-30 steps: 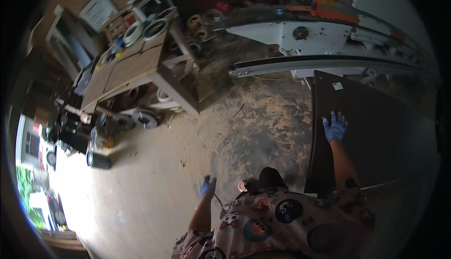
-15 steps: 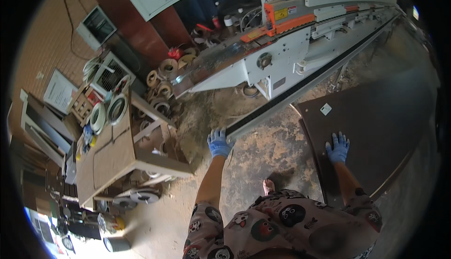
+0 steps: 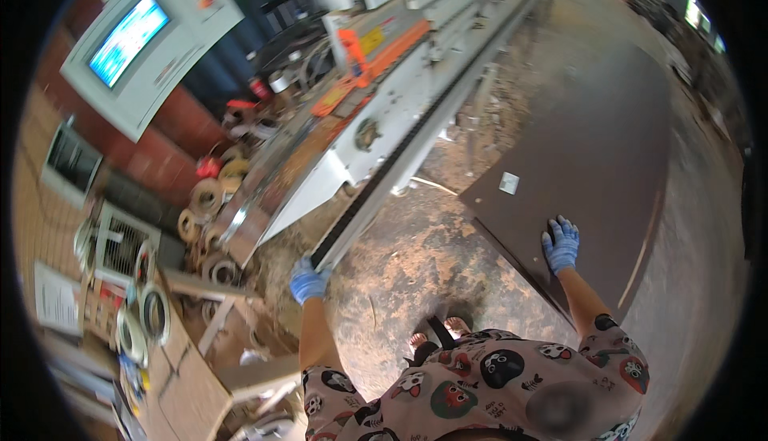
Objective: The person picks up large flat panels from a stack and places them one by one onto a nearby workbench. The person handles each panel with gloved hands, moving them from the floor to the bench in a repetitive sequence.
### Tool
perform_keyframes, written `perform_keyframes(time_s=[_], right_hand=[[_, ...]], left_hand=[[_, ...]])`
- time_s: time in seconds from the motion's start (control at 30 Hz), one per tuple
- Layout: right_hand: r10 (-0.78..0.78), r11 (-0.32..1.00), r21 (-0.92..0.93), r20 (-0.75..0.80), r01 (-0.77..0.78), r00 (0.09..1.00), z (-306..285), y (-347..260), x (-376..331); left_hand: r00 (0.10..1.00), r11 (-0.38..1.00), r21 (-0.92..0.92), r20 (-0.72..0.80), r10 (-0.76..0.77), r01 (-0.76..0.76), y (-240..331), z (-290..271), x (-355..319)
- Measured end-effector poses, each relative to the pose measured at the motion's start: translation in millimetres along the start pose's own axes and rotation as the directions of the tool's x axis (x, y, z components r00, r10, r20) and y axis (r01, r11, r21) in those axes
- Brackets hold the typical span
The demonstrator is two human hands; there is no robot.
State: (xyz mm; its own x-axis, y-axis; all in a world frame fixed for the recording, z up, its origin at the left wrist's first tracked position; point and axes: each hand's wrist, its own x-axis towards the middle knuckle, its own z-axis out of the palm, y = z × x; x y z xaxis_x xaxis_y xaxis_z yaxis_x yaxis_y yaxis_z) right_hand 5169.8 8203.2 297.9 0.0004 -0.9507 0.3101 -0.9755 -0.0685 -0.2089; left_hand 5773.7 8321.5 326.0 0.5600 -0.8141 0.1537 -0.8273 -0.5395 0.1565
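The dark brown panel [image 3: 592, 153] lies broad face up to the person's right, beside the long grey rail [image 3: 386, 184] of the white machine [image 3: 312, 197] and apart from it. As far as can be judged, the work is at an early point: the panel is down by the rail and not on it, with no sign of being lifted, and the small white label [image 3: 509, 183] is on its face near the far left corner. How much is left cannot be told from this view, nor can what bears the panel from below; a second edge shows along its near left side, perhaps another board underneath.

The right hand [image 3: 562, 245] lies on the panel's upper face, in from that near left edge and nearer the person than the label, its fingers extended and grasping nothing. The left hand [image 3: 308, 281] is well apart from the panel, touching the near end of the rail; whether it grips there or only rests, I cannot tell. Between the hands, stained floor [image 3: 400, 257] separates rail and panel. The wooden bench [image 3: 188, 393] stands beyond the left hand.
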Motion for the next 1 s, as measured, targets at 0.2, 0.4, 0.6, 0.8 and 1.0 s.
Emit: perform_keyframes(time_s=[0.2,0.4,0.6,0.8,1.0], right_hand=[[0.509,0.842,-0.221,0.020,-0.493,0.860,-54.2,22.4,-99.3],[0.892,0.452,-0.039,-0.013,-0.891,0.452,-72.4,53.7,-200.4],[0.955,0.277,0.442,-0.032,-0.853,0.294,-41.9,54.9,-207.3],[0.964,-0.008,0.734,0.186,-0.679,0.189,-33.6,73.2,-205.4],[0.866,-0.174,0.760,0.421,-0.626,0.270,-24.9,100.7,-214.9]], left_hand=[[0.995,0.997,0.075,-0.093,0.031,-0.024,-31.6,7.8,57.3],[0.998,0.999,0.043,-0.062,-0.024,0.026,-30.3,1.4,69.6],[0.990,0.996,0.045,0.122,-0.076,0.071,-37.1,3.9,74.7],[0.951,0.987,0.090,0.269,-0.154,0.135,-6.4,-28.2,28.2],[0.969,0.994,0.021,0.219,-0.110,0.109,23.0,-21.2,-33.7]])
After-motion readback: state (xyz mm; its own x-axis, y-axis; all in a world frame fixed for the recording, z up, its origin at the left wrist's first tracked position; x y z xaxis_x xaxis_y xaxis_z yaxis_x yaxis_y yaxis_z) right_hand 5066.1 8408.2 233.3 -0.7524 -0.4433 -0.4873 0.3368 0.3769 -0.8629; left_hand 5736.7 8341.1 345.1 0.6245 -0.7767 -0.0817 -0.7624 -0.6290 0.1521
